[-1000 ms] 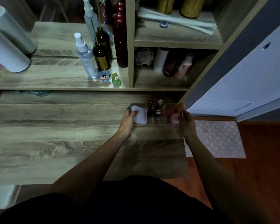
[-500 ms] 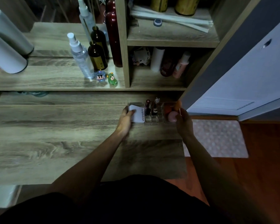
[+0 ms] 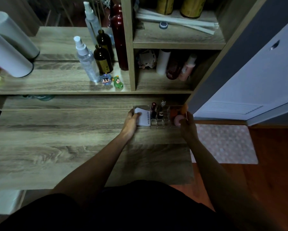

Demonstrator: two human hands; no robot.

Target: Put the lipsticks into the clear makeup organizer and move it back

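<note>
Just right of the frame's centre we see the clear makeup organizer (image 3: 158, 121) on the wooden desk (image 3: 56, 144), close under the shelf. Our left hand (image 3: 130, 121) clasps its left end, beside a white box (image 3: 142, 118) inside it; our right hand (image 3: 187, 125) grips its right end by a pink sponge (image 3: 178, 120). Two lipsticks (image 3: 154, 110) stand upright in the middle slots
</note>
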